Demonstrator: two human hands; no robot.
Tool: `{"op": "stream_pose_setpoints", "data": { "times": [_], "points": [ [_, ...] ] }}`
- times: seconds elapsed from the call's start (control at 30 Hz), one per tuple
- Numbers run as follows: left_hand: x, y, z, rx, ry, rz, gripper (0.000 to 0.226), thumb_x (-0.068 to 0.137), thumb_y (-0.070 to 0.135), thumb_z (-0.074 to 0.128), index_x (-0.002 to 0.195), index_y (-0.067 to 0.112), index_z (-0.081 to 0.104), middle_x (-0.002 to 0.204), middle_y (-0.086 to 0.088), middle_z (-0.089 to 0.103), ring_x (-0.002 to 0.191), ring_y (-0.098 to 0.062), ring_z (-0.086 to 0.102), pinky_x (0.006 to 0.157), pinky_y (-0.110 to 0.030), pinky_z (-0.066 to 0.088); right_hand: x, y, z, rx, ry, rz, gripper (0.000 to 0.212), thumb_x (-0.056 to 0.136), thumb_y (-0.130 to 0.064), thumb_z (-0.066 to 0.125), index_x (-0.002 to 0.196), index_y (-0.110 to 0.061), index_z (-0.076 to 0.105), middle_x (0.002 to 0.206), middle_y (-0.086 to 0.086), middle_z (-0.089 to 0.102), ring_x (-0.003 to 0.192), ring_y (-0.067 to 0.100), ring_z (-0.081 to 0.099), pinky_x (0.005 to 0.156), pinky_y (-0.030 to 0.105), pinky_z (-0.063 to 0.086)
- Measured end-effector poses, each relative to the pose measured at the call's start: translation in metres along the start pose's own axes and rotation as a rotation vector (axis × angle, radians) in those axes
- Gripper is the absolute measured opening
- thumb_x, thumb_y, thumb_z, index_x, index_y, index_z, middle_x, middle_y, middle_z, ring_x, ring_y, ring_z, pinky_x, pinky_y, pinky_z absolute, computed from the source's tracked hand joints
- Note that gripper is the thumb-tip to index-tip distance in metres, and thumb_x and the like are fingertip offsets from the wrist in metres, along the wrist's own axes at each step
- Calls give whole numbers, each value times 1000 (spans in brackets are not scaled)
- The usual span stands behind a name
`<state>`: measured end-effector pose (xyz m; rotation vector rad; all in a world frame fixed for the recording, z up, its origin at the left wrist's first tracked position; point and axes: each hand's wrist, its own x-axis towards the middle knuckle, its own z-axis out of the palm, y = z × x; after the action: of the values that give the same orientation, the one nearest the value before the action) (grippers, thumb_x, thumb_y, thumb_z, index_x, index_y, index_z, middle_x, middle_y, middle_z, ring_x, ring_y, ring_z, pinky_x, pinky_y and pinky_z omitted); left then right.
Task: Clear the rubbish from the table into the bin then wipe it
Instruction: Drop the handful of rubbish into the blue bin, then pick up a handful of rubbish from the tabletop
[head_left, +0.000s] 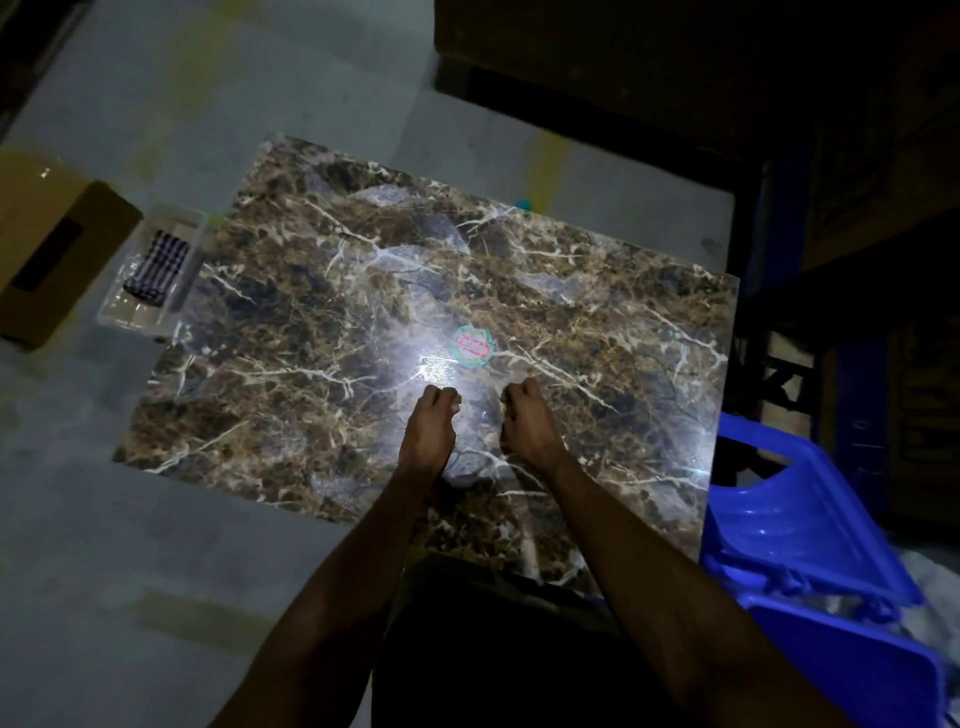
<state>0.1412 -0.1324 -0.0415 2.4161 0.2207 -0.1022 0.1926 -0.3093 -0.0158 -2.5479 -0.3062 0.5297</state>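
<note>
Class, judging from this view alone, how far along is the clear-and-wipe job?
Done: the marble table shows almost no rubbish. In hand: both curled hands, left hand and right hand, seem to hold something transparent. Left: a round sticker; wiping, with the checked cloth unused.

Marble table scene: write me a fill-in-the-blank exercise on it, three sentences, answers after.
1. The round sticker lies on the ____ table, just beyond the hands.
2. The left hand and right hand both have their fingers ____ over the tabletop.
3. The checked cloth lies in a clear tray on the floor, between the table and a cardboard ____.

Answers: marble; curled; box
</note>
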Motion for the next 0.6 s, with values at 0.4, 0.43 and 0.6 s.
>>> {"op": "stream_pose_setpoints", "data": {
  "times": [0.4,0.43,0.6],
  "points": [
    [-80,52,30,-673,31,-609,15,92,12,49,91,4,62,81,-13,61,69,-24,54,62,-30,43,-102,56,-4,1,54,63,21,95,5,49,114,7,59,114,27,56,102,41,57,83,41,44],
    [-91,58,36,-735,17,-644,15,95,12,49,93,7,63,78,-12,62,65,-23,53,59,-32,42,-114,59,-4,64,109,70,17,94,1,50,106,5,61,106,25,59,94,40,59,80,43,45],
    [-157,114,57,-953,-17,-805,17,93,2,49,91,10,64,72,-15,58,47,-19,41,45,-21,27,-188,65,12,561,272,177,41,83,-40,44,96,-9,69,86,11,71,74,25,65,68,31,49]
  ]
}}
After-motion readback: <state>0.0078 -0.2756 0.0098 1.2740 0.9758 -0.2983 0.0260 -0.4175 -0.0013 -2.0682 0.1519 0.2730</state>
